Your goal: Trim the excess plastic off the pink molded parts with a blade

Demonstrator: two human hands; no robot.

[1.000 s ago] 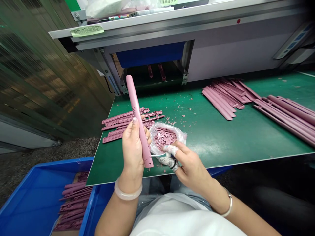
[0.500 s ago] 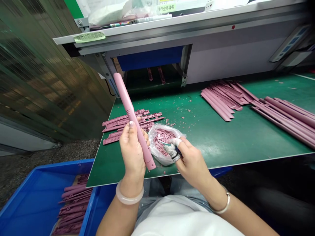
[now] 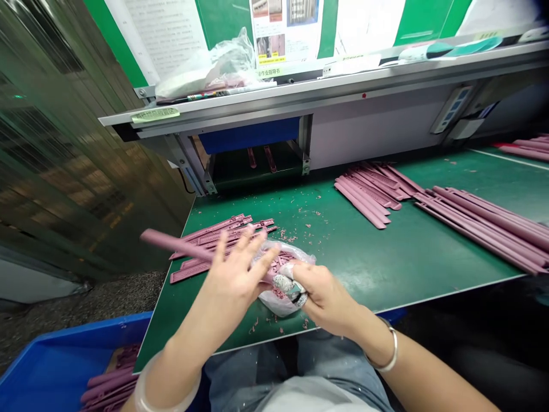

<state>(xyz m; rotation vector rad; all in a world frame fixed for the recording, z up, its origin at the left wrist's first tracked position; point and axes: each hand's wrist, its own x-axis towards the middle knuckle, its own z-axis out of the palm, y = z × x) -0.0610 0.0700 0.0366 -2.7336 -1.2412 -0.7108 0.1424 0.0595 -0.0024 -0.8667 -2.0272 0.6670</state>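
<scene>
On the green workbench [image 3: 369, 269], a clear plastic bag [image 3: 283, 306] holds small pink pieces [image 3: 281, 263]. Above it, a smooth pink plastic rod [image 3: 171, 242] lies almost level, its long axis slanting across the hands and its free end pointing left. The left hand [image 3: 229, 280] spreads wide over it. The right hand [image 3: 326, 300] closes narrowly on the other end, with knit finger wraps [image 3: 285, 284] on its fingers.

The long pink plastic rod [image 3: 171, 244] is blurred, its lower length hidden behind the left hand [image 3: 234, 277]. The clear plastic bag [image 3: 283, 303] is mostly covered by both hands — what the right hand [image 3: 326, 298] pinches cannot be made out. The blue plastic crate [image 3: 72, 366] is cut off by the lower-left corner.
</scene>
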